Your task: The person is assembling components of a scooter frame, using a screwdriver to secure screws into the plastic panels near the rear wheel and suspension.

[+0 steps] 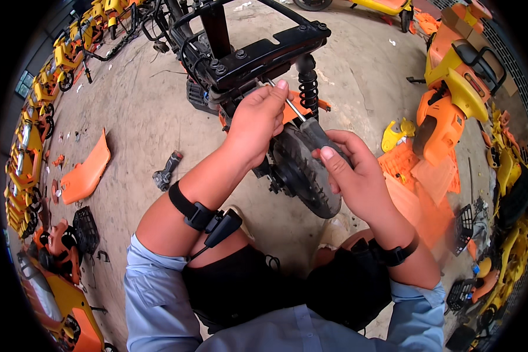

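My right hand [355, 170] is closed around the dark handle of a screwdriver [317, 134]. Its metal shaft runs up and left toward the black scooter frame [258, 57]. My left hand [258, 117] pinches the shaft near its upper end, just below the frame's rear bracket. The tip of the screwdriver is hidden behind my left fingers and the frame. Under my hands stands the scooter's rear wheel [305, 176], with a black coil shock absorber [308, 85] rising beside it.
A cordless power tool [168, 171] lies on the floor left of my knees, near a curved orange panel [88, 170]. Orange and yellow body parts [437, 129] are heaped at the right. Rows of yellow scooters [35, 146] line the left side.
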`<act>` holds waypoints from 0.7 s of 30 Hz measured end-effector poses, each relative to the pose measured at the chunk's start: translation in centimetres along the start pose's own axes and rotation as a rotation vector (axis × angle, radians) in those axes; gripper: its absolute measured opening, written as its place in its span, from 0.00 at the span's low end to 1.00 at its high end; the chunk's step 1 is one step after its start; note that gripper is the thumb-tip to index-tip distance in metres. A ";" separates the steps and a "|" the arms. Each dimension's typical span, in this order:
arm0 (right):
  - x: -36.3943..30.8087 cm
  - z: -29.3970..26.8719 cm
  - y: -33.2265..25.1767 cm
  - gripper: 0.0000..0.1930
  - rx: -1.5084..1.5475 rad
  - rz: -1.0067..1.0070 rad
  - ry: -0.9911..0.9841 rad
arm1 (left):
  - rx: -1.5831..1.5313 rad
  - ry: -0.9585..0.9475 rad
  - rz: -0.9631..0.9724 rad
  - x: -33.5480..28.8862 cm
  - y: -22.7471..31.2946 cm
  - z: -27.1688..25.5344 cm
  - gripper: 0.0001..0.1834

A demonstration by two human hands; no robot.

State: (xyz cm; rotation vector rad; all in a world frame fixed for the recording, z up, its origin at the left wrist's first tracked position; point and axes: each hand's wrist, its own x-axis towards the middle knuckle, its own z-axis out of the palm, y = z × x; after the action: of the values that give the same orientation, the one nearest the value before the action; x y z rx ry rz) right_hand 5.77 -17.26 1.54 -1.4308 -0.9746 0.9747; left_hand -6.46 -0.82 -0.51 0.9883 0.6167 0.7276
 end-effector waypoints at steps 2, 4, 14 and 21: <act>0.2 0.5 0.7 0.20 -0.358 -0.240 0.083 | 0.014 0.006 0.004 0.0 0.0 0.0 0.17; 0.6 0.6 1.1 0.20 -0.649 -0.432 0.137 | 0.032 0.017 0.003 0.0 -0.1 -0.1 0.17; 1.0 0.3 -0.5 0.17 0.119 0.162 -0.007 | 0.070 0.022 0.024 0.3 -0.7 -0.1 0.19; 2.1 -0.1 -0.9 0.14 0.152 0.314 -0.021 | 0.073 0.058 0.050 0.5 -0.7 -0.1 0.19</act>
State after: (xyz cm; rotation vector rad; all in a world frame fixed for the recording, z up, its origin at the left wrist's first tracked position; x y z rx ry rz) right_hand 6.55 -15.24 2.35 -1.4725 -0.6856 1.2676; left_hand -6.01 -0.64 -1.22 1.0561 0.6752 0.7850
